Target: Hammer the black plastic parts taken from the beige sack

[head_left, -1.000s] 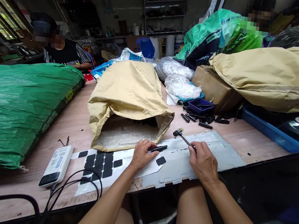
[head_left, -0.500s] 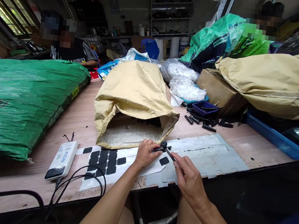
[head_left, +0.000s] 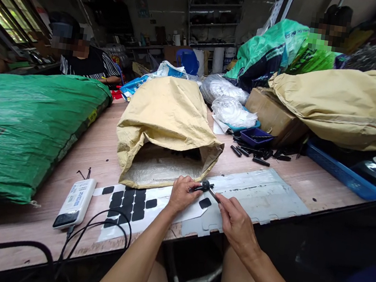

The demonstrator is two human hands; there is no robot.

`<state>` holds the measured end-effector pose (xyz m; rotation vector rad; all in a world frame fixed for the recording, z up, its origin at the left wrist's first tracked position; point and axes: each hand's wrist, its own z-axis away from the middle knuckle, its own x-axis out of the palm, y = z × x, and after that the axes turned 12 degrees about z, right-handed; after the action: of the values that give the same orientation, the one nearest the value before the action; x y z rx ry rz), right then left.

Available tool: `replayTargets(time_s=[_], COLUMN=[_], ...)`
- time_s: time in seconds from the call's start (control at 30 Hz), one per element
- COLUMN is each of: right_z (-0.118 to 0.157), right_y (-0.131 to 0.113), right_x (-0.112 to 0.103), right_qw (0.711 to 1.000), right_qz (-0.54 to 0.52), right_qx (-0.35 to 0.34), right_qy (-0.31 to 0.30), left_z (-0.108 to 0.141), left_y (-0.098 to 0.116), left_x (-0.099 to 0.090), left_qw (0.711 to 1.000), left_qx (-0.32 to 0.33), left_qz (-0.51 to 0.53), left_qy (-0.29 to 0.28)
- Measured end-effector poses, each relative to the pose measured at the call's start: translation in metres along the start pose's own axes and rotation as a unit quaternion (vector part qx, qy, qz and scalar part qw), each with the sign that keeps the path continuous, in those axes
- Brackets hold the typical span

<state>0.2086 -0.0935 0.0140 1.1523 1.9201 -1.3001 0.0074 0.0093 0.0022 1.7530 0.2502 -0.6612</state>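
Note:
My left hand (head_left: 180,195) is closed on a small black part with a round knob (head_left: 205,185), low over the front of the table. A slim metal tool (head_left: 214,195) slants from my right hand (head_left: 237,222), whose fingers are closed round it; its far end meets or lies right beside the knob. The tool's exact kind is too small to make out. Under my hands lies a white sheet (head_left: 159,216) bearing black rounded-square pads (head_left: 128,198), and one loose pad (head_left: 205,203) sits between my wrists.
A tan sack (head_left: 171,110) lies with its mouth toward me. Left are a green sack (head_left: 29,123), a white power bank (head_left: 76,202) and black cables (head_left: 92,225). Black pieces (head_left: 261,161), a cardboard box (head_left: 272,115) and a blue tray (head_left: 338,169) are right. A person (head_left: 87,64) sits at far left.
The tool's tip has shifted slightly against the black knob, and the tool now looks shorter beyond my fingers. Both hands stay in nearly the same place; the whole view shifts slightly.

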Motion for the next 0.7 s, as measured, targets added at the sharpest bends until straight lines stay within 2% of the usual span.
replayTargets(time_s=[0.17,0.33,0.5,0.7], right_z=[-0.006,-0.025,-0.048,-0.059], right_y=[0.015,0.045,0.063,0.06], right_x=[-0.008,-0.015,-0.006,0.009], right_qw=[0.999,0.984,0.959,0.951], right_qz=[0.016,0.143,0.273,0.302], right_qx=[0.027,0.088,0.065,0.054], right_qy=[0.037,0.056,0.032,0.027], left_z=[0.001,0.002,0.001,0.001], left_y=[0.005,0.008,0.004,-0.001], left_x=[-0.001,-0.003,-0.003,-0.004], left_qw=[1.0,1.0,1.0,1.0], left_qx=[0.001,0.002,0.008,0.013], left_qz=[0.001,-0.001,-0.001,-0.011], left_qy=[-0.005,0.0,-0.005,-0.013])
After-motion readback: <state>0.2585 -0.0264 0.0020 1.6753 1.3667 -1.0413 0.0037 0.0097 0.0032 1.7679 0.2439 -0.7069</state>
